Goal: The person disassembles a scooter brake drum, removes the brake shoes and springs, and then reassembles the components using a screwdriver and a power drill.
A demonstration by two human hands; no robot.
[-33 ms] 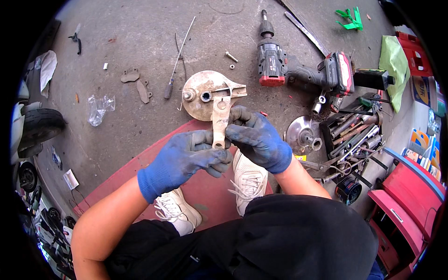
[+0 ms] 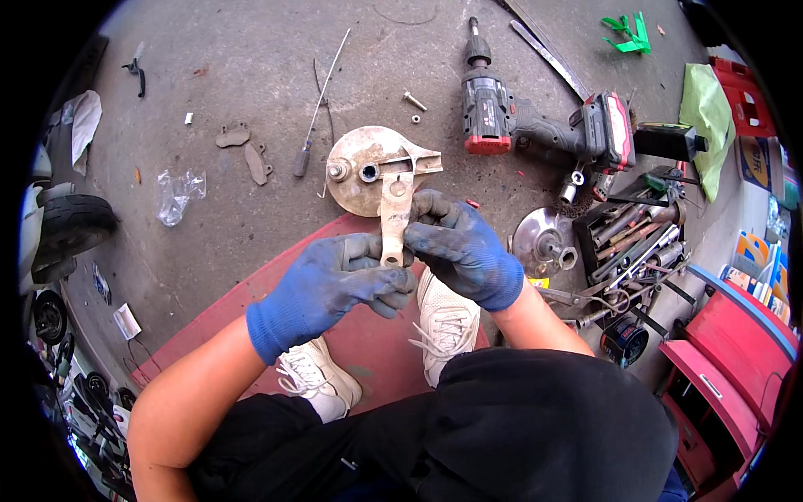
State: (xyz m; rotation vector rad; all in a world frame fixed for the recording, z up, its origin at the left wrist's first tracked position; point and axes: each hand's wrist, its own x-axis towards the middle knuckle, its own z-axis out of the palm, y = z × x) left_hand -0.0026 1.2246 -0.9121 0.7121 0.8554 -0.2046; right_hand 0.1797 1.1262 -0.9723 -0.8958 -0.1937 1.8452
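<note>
Nearest the person, two white shoes (image 2: 447, 322) stood on the red mat (image 2: 251, 309). Just above them, the blue-gloved left hand (image 2: 335, 284) and right hand (image 2: 460, 247) met. Both had their fingers curled shut around the lower end of a flat tan metal arm (image 2: 393, 209). The arm ran up to a round metal plate (image 2: 364, 171), which sat at the mat's far edge over the concrete floor (image 2: 209, 67). Compared with the other picture, nothing had visibly shifted, so the grip looked steady rather than mid-move. The gloves hid the arm's lower end, and whether the plate rested on the floor or hung lifted could not be told. Farther off lay a screwdriver (image 2: 322, 100) and a cordless driver (image 2: 535, 121).
</note>
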